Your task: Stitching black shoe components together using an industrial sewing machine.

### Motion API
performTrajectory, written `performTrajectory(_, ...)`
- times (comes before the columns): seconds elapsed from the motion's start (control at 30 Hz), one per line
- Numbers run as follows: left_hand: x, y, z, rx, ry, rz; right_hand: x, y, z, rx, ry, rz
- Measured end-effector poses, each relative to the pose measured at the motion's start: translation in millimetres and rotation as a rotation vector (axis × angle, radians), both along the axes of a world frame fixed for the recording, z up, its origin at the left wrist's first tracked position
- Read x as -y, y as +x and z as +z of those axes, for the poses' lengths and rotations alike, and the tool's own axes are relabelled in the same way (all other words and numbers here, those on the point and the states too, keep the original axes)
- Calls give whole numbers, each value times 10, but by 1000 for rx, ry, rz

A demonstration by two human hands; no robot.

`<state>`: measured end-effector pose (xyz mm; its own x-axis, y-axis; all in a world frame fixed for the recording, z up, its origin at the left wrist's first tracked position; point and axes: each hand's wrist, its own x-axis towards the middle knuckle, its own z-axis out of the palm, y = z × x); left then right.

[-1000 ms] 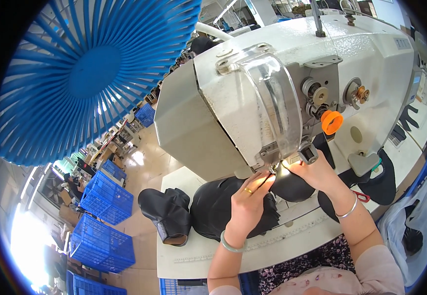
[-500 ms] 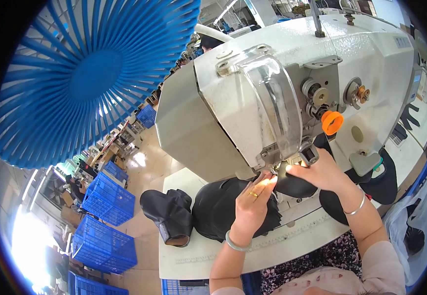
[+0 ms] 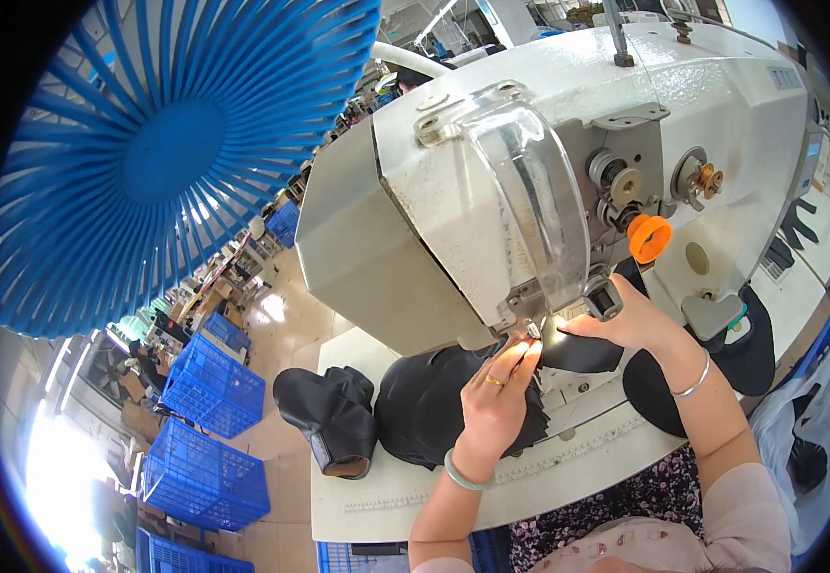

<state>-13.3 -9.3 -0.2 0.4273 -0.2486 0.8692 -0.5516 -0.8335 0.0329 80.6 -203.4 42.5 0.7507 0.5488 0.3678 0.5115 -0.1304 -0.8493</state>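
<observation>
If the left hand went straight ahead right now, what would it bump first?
The left hand would probably meet the small metal parts under the sewing machine head; depth is unclear.

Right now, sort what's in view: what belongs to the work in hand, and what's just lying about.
In the work:
sewing machine
black piece, between left hand and right hand
black stack, probably

Just about, it seems:
fan
blue crates
plastic bag
</observation>
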Motion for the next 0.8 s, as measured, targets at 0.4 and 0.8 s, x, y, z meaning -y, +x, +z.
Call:
performTrajectory(0.4, -23, 4, 16, -26, -31, -46, -67, 106, -191, 128, 16, -96)
performTrajectory(0.8, -24, 27, 15, -17, -50, -33, -142, 124, -327, 243, 83, -84)
